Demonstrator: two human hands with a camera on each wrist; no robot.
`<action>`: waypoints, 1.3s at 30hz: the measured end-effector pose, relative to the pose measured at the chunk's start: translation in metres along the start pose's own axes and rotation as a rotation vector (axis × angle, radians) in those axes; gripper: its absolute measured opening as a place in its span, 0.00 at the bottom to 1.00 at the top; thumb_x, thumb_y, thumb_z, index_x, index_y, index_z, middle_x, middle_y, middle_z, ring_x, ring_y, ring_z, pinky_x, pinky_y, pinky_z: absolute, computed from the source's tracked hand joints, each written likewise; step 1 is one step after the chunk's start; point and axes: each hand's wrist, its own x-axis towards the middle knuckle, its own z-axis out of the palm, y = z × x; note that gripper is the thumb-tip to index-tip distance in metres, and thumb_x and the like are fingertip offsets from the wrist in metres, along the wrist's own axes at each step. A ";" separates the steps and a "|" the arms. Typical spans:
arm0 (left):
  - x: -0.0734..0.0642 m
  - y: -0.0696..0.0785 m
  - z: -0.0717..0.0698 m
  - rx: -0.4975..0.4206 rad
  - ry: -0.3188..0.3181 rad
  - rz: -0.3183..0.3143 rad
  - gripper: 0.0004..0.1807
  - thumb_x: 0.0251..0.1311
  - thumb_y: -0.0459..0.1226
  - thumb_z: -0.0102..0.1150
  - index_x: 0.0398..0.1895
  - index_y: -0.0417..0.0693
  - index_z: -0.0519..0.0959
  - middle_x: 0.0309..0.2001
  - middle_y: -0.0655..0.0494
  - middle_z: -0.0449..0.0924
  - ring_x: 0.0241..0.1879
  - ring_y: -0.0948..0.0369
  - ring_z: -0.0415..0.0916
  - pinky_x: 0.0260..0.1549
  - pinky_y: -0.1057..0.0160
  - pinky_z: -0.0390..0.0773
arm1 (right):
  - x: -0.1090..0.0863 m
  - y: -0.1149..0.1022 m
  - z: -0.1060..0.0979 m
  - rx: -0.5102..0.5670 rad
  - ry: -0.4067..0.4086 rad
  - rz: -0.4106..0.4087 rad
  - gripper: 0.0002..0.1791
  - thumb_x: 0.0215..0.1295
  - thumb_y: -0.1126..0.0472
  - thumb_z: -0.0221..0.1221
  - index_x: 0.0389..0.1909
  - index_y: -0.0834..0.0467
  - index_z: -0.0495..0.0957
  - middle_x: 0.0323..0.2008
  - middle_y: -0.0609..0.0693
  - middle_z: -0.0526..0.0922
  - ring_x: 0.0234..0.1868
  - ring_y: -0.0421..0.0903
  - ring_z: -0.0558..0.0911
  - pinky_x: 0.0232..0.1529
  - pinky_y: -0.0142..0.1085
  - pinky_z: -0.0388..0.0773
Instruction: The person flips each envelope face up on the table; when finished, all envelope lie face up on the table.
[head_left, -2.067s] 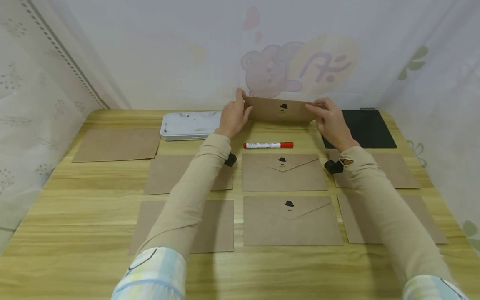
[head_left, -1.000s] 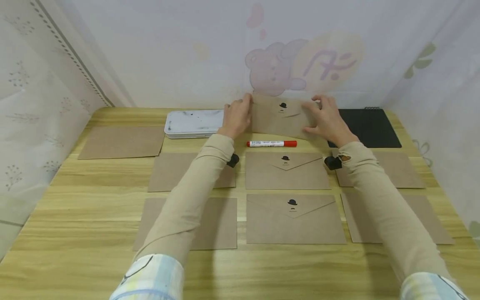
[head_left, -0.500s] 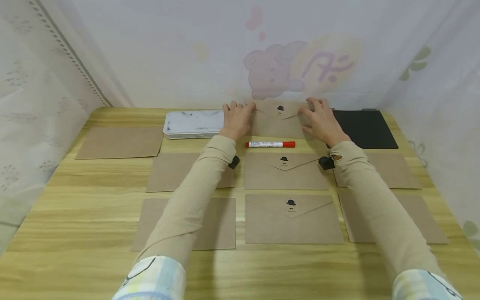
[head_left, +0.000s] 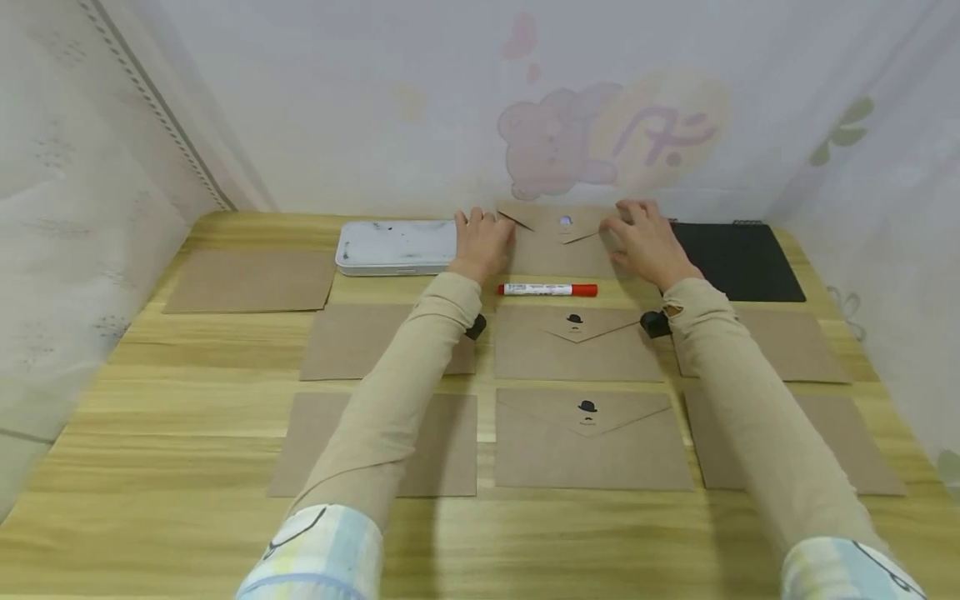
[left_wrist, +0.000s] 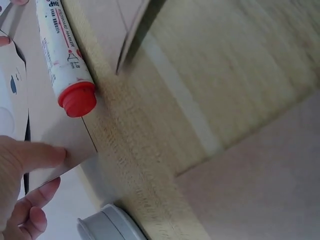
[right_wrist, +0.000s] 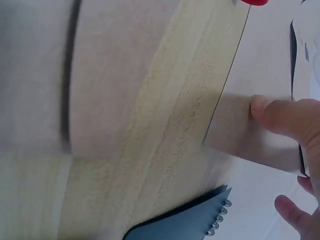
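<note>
A brown kraft envelope (head_left: 558,254) lies at the back of the table between my two hands, with a hat printed on its flap. The flap stands slightly raised, a dark gap under its left edge. My left hand (head_left: 482,242) is at the envelope's left end, its thumb (left_wrist: 47,154) over the face and other fingers spread past the side edge. At the right end is my right hand (head_left: 647,243), thumb (right_wrist: 267,110) on the face and another finger by the flap. Neither hand's fingers wrap round the envelope.
A red-capped marker (head_left: 547,290) lies just in front of the envelope. A pale metal case (head_left: 397,247) sits to the left and a black spiral notebook (head_left: 738,262) to the right. More envelopes (head_left: 579,346) lie in rows nearer me; another brown one (head_left: 251,281) rests at far left.
The envelope was held upright between both hands, then was lowered and laid back on the table. Its flap has lifted at the left, and my left fingertips have drawn slightly away from it.
</note>
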 end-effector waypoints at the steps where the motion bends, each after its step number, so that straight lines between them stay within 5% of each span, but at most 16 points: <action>1: 0.000 0.000 0.001 0.003 -0.010 0.002 0.04 0.60 0.36 0.54 0.35 0.54 0.78 0.38 0.53 0.76 0.45 0.52 0.64 0.48 0.49 0.54 | 0.000 0.000 0.000 0.006 -0.004 0.000 0.22 0.53 0.67 0.67 0.50 0.59 0.73 0.61 0.68 0.59 0.61 0.69 0.56 0.51 0.63 0.63; 7: 0.001 0.004 0.001 0.031 -0.080 0.017 0.05 0.52 0.43 0.58 0.31 0.54 0.77 0.36 0.55 0.76 0.45 0.52 0.64 0.52 0.46 0.53 | 0.001 0.001 0.000 0.082 -0.074 0.026 0.21 0.54 0.70 0.65 0.50 0.63 0.73 0.62 0.70 0.57 0.62 0.70 0.53 0.55 0.61 0.61; 14: 0.001 0.006 0.003 -0.007 -0.136 0.029 0.14 0.49 0.50 0.65 0.33 0.55 0.75 0.38 0.56 0.75 0.46 0.53 0.63 0.52 0.49 0.54 | 0.005 0.003 -0.004 0.181 -0.258 0.136 0.22 0.56 0.71 0.61 0.53 0.63 0.71 0.64 0.70 0.54 0.64 0.70 0.48 0.58 0.61 0.55; 22: 0.001 0.006 0.001 -0.008 -0.108 0.071 0.11 0.51 0.46 0.66 0.29 0.52 0.76 0.36 0.56 0.78 0.42 0.54 0.64 0.45 0.54 0.57 | 0.013 0.000 -0.004 0.155 -0.359 0.107 0.19 0.61 0.70 0.54 0.54 0.68 0.73 0.51 0.67 0.75 0.55 0.64 0.69 0.59 0.55 0.58; 32: -0.004 0.009 -0.002 -0.002 -0.136 0.065 0.07 0.57 0.44 0.60 0.29 0.53 0.74 0.39 0.56 0.77 0.45 0.54 0.61 0.47 0.52 0.56 | 0.007 0.004 -0.002 0.183 -0.352 0.103 0.20 0.60 0.70 0.55 0.54 0.67 0.74 0.53 0.65 0.75 0.54 0.63 0.70 0.57 0.55 0.60; 39: -0.001 0.013 -0.002 0.084 -0.171 0.055 0.10 0.57 0.46 0.59 0.37 0.53 0.77 0.44 0.56 0.79 0.50 0.53 0.60 0.51 0.51 0.55 | 0.001 0.004 0.002 0.231 -0.320 0.157 0.19 0.61 0.66 0.56 0.54 0.66 0.74 0.54 0.67 0.73 0.59 0.66 0.64 0.61 0.58 0.50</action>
